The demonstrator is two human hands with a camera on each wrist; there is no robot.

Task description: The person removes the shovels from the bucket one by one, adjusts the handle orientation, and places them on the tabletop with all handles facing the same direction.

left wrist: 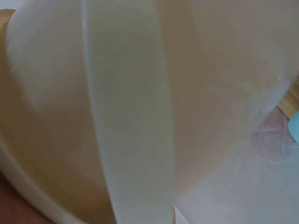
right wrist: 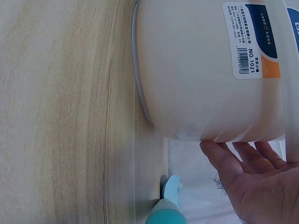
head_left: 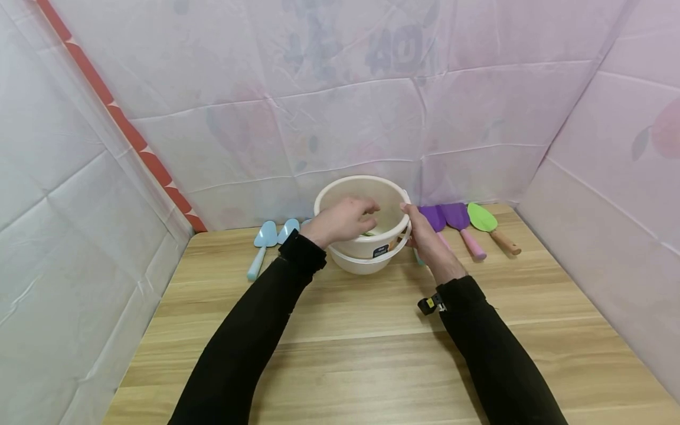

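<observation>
The cream-white plastic bucket point(left wrist: 131, 107) fills nearly the whole left wrist view, its curved wall running from twelve o'clock down to six. A paler band point(left wrist: 135, 140), perhaps its handle, crosses the wall from top to bottom. At four o'clock lies a pale pink sheet point(left wrist: 243, 186). At three o'clock a sliver of wooden table point(left wrist: 290, 99) shows, with a teal object point(left wrist: 295, 127) just below it.
</observation>
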